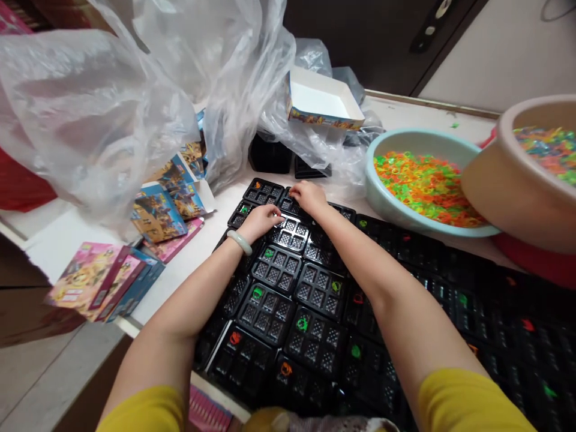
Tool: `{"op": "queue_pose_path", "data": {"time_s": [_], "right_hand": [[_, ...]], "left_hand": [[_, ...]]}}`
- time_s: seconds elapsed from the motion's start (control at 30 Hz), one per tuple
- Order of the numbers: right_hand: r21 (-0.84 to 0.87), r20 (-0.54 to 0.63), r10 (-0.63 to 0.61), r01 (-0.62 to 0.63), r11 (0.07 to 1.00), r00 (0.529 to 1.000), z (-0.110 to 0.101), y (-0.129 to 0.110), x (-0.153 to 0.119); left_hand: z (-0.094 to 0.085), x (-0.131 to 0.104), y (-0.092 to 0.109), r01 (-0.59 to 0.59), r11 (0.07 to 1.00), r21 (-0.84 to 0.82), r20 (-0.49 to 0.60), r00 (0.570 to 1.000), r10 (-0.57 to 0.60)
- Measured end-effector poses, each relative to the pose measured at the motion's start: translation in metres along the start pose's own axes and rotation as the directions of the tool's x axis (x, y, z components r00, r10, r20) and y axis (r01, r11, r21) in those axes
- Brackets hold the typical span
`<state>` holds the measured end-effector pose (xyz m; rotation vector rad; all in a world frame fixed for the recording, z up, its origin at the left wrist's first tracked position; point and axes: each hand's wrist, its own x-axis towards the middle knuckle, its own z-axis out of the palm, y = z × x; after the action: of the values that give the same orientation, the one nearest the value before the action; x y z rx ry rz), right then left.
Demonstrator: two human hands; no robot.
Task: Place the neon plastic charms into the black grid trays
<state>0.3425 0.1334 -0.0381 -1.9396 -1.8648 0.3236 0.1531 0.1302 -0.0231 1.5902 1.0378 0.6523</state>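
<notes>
Over trays (275,268) packed close, seemingly for easy reach, left hand (260,222) and right hand (309,197) bend their fingers, any pinch unclear.

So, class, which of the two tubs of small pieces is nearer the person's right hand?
The pale blue tub, holding mainly orange and green pieces, is nearer the right hand; the tan tub stands farther to the right.

Black trays (276,267) spread over the tabletop (216,223), many holding one small green, orange or red piece (257,293). At the trays' far-left end are the left hand (260,222), a bangle (240,242) on its wrist, and the right hand (309,198). Beyond the trays, a light-blue basin (382,203) holds bright pieces (425,183); left of the trays lie printed boxes (158,213).
</notes>
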Motion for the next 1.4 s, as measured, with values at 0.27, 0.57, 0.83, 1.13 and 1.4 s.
{"op": "queue_pose_path", "data": {"time_s": [0.27,0.57,0.83,1.13,1.4], "right_hand": [[0.365,-0.152,0.020,0.038,0.930,0.988,-0.024,-0.003,-0.046],[0.345,-0.066,-0.245,0.253,0.904,0.967,-0.032,-0.055,-0.120],[0.498,-0.210,-0.061,0.161,0.852,0.976,-0.015,-0.015,-0.139],[0.587,-0.074,0.002,0.042,0.809,0.997,-0.036,0.024,-0.108],[0.455,-0.164,-0.102,0.167,0.875,0.981,-0.021,0.012,-0.135]], "left_hand": [[-0.005,-0.005,0.002,0.142,0.985,-0.103,-0.033,0.989,-0.146],[0.048,-0.020,0.042,0.367,0.580,-0.728,0.068,0.880,-0.470],[0.079,-0.031,0.042,0.337,0.500,-0.798,0.073,0.877,-0.475],[0.092,-0.020,0.032,0.299,0.585,-0.754,0.060,0.918,-0.392],[0.095,-0.023,0.035,0.312,0.566,-0.763,0.101,0.923,-0.372]]}}
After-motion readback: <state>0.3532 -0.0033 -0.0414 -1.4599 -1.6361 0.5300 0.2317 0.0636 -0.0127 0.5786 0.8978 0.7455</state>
